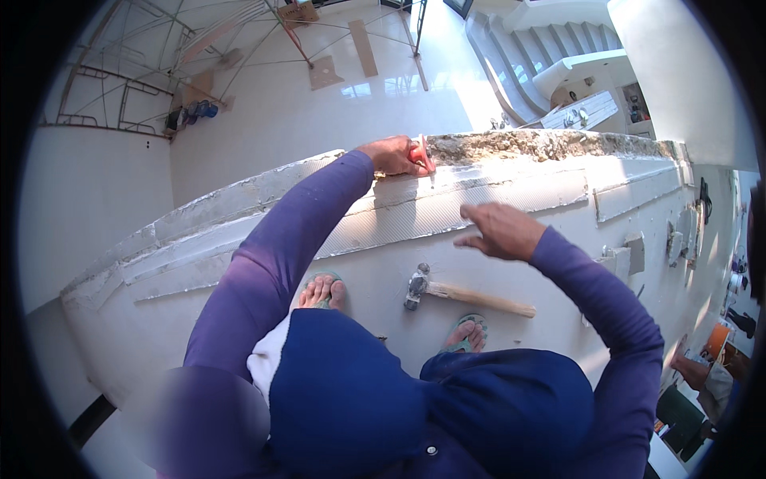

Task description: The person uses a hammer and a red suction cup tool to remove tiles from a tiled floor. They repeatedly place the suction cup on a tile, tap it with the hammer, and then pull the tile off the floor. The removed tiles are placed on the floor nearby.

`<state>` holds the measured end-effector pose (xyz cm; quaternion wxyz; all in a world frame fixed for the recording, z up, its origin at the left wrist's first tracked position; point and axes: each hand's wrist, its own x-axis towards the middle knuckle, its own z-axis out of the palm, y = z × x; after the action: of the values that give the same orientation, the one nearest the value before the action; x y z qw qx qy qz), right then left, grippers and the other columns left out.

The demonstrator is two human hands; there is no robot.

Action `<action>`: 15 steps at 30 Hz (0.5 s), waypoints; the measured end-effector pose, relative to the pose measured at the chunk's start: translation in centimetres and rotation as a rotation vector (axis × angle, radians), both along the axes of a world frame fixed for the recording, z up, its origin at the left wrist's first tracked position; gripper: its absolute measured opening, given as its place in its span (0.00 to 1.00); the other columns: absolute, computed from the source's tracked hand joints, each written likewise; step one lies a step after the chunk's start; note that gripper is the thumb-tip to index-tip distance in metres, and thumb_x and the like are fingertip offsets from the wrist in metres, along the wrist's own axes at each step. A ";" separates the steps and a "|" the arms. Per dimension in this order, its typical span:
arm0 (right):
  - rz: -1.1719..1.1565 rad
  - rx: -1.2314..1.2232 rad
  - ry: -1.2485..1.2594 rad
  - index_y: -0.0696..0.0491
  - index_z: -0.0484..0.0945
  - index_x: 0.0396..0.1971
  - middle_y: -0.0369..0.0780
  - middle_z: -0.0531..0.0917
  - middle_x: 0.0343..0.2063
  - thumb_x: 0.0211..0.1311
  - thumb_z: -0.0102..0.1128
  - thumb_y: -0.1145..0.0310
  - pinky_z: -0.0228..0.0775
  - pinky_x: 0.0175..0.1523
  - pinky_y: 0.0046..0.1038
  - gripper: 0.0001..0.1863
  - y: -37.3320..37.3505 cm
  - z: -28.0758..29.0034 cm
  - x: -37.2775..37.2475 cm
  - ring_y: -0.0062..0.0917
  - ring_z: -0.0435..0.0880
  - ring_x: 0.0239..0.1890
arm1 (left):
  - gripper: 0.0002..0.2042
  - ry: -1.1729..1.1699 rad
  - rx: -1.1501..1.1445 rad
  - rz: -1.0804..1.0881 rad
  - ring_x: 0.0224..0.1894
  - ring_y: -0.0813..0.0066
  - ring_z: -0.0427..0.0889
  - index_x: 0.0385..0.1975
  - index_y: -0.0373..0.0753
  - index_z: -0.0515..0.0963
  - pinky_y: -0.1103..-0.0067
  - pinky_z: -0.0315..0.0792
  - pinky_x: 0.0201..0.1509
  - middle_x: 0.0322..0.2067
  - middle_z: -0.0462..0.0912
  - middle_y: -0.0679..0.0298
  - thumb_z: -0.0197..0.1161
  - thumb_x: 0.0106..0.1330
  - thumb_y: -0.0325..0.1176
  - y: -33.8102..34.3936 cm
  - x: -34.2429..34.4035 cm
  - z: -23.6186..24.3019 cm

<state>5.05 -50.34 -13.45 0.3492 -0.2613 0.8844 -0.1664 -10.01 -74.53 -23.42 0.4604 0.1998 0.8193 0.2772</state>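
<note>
My left hand (389,155) reaches to the rough edge of the ledge, its fingers closed round a small red tool (420,152) whose exact kind I cannot make out. Broken, crumbly mortar (519,147) runs along the edge to the right of it. Just on the near side lies a long pale strip (447,209) with a ridged surface. Above this strip's near border hovers my right hand (507,231), holding nothing, with thumb and fingers apart. A hammer (477,298) with a wooden handle and a dusty metal head rests on the floor between my feet.
Another pale strip (642,191) and several broken pieces (634,254) lie to the right. Beyond the ledge is a drop to a lower floor (319,120) with scaffolding (120,104) and a curved staircase (527,56). Another person's leg (692,371) shows at the right rim.
</note>
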 end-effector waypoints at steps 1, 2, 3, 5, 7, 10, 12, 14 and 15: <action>-0.086 -0.054 0.074 0.64 0.72 0.49 0.59 0.85 0.38 0.75 0.60 0.48 0.78 0.52 0.48 0.29 -0.7 0.3 -3.0 0.55 0.86 0.45 | 0.26 0.018 0.003 -0.009 0.46 0.66 0.83 0.45 0.38 0.86 0.67 0.74 0.52 0.42 0.87 0.58 0.76 0.64 0.57 -0.2 0.2 0.9; -0.156 -0.116 0.080 0.65 0.72 0.54 0.60 0.84 0.43 0.77 0.55 0.46 0.76 0.57 0.49 0.31 -1.3 -0.4 -5.8 0.54 0.85 0.50 | 0.29 0.034 0.018 0.000 0.47 0.63 0.85 0.45 0.37 0.86 0.64 0.76 0.52 0.43 0.86 0.56 0.75 0.62 0.62 -0.5 0.3 0.8; -0.194 -0.079 0.106 0.63 0.70 0.61 0.61 0.83 0.48 0.80 0.48 0.43 0.73 0.62 0.48 0.34 -1.7 -1.6 -8.4 0.53 0.84 0.55 | 0.29 0.068 0.027 0.027 0.47 0.61 0.86 0.45 0.38 0.86 0.64 0.78 0.52 0.43 0.87 0.56 0.76 0.61 0.60 -0.6 0.3 0.3; -0.225 -0.029 0.035 0.59 0.68 0.66 0.60 0.84 0.51 0.81 0.42 0.40 0.71 0.67 0.47 0.36 -3.1 -1.9 -12.2 0.53 0.83 0.58 | 0.26 0.036 0.087 0.088 0.47 0.59 0.87 0.45 0.40 0.86 0.64 0.79 0.53 0.44 0.88 0.55 0.77 0.61 0.58 -0.6 0.6 0.1; -0.406 -0.062 -0.059 0.57 0.67 0.67 0.59 0.80 0.58 0.82 0.40 0.41 0.70 0.68 0.46 0.34 -4.9 -3.7 -13.4 0.53 0.81 0.61 | 0.25 0.043 0.135 0.135 0.46 0.59 0.88 0.45 0.41 0.86 0.63 0.79 0.53 0.42 0.89 0.55 0.78 0.61 0.56 -0.8 1.0 -1.5; -0.542 -0.140 -0.039 0.51 0.67 0.69 0.54 0.79 0.60 0.82 0.40 0.40 0.69 0.69 0.43 0.33 -5.6 -9.4 -12.9 0.51 0.80 0.63 | 0.24 0.086 0.241 0.130 0.44 0.57 0.89 0.44 0.38 0.86 0.61 0.80 0.53 0.37 0.90 0.52 0.81 0.59 0.51 -0.3 1.0 -4.0; -0.563 -0.197 0.088 0.51 0.71 0.65 0.51 0.83 0.53 0.79 0.42 0.37 0.70 0.66 0.43 0.33 -6.9 -12.2 -11.5 0.50 0.82 0.60 | 0.25 0.121 0.339 0.196 0.46 0.51 0.87 0.43 0.33 0.84 0.60 0.79 0.53 0.39 0.88 0.47 0.82 0.57 0.48 -1.4 1.6 -3.5; -0.737 -0.202 0.081 0.52 0.77 0.57 0.51 0.86 0.47 0.77 0.44 0.37 0.71 0.63 0.44 0.32 -9.0 -12.6 -11.5 0.49 0.84 0.56 | 0.25 0.289 0.325 0.299 0.48 0.49 0.86 0.43 0.32 0.84 0.60 0.78 0.55 0.41 0.86 0.47 0.82 0.57 0.46 -2.9 2.5 -3.9; -0.884 -0.193 0.022 0.52 0.79 0.54 0.51 0.86 0.47 0.77 0.45 0.37 0.71 0.61 0.44 0.32 -9.9 -12.8 -11.3 0.48 0.84 0.55 | 0.25 0.368 0.318 0.345 0.48 0.48 0.85 0.42 0.31 0.83 0.61 0.78 0.56 0.42 0.85 0.46 0.82 0.56 0.45 -3.5 2.8 -3.9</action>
<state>-6.27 -60.21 -26.28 0.2094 0.1083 0.8951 -0.3786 -7.20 -78.04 -27.31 0.2133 0.1742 0.8571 0.4353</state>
